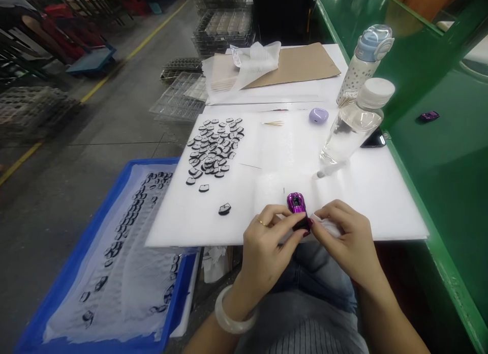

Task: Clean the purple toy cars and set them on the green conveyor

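Observation:
My left hand (269,239) is closed at the table's near edge, thumb and forefinger pinching a small black part (302,224). Directly beyond those fingertips is a shiny purple toy car (296,202); whether it touches the black part I cannot tell. My right hand (346,237) is closed on a crumpled white cloth (331,226), its fingertips close to the black part. To the left, one black-edged part (224,209) lies alone, with a spread of many similar parts (213,145) behind it.
A clear bottle (348,130), a dotted bottle (360,64) and a lilac case (318,115) stand at the right. Cotton swabs (273,123) and cardboard (301,66) lie farther back. A blue tray (95,227) sits low on the left. Another purple car (429,116) rests on the green surface.

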A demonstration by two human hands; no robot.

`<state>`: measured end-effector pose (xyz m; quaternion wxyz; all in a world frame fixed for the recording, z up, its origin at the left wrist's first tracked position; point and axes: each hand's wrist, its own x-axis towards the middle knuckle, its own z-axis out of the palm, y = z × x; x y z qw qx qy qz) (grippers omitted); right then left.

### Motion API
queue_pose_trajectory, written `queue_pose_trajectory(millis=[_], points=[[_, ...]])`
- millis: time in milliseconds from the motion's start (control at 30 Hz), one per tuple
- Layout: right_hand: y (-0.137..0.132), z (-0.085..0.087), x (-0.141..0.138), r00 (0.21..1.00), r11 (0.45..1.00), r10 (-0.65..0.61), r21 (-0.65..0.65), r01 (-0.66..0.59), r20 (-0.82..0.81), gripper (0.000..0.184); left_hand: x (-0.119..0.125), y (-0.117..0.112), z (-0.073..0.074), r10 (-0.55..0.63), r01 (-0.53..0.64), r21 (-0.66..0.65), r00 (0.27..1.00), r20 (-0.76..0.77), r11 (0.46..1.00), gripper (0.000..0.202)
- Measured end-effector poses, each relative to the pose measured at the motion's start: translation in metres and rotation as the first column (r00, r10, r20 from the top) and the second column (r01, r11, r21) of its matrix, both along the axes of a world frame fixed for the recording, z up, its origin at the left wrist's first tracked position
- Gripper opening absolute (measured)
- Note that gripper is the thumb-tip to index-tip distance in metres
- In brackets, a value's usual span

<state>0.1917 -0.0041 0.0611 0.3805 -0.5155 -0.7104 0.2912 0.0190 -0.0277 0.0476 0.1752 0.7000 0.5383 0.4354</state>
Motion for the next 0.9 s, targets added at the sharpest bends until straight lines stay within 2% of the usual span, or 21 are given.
queue_pose_trajectory(millis=[167,300,400,667,900], points=[[0.000,0.000,0.001,0.999,1.000,0.015,-0.015,-0.014,0.033,0.009,-0.004,0.001,0.001,-0.014,0.020,-0.072,0.997,0.082,0.997,0.027],[0.000,0.000,0.001,0.999,1.000,0.014,-0.024,-0.013,0.050,0.010,-0.003,0.002,0.001,-0.013,0.019,-0.096,0.998,0.059,0.995,0.027],[0.000,0.000,0.000,0.997,1.000,0.014,-0.007,-0.013,0.070,0.011,-0.003,0.003,-0.001,-0.012,0.014,-0.072,0.999,0.034,0.997,0.026],[-0.006,-0.008,0.000,0.987,0.985,0.013,0.166,-0.040,0.161,0.004,-0.002,0.002,-0.008,0.005,-0.005,0.016,0.999,-0.035,1.000,0.027],[-0.008,-0.009,-0.002,0.991,0.988,0.011,0.150,-0.030,0.131,0.005,-0.001,0.002,-0.006,0.035,-0.033,0.037,0.998,-0.061,0.999,0.024]])
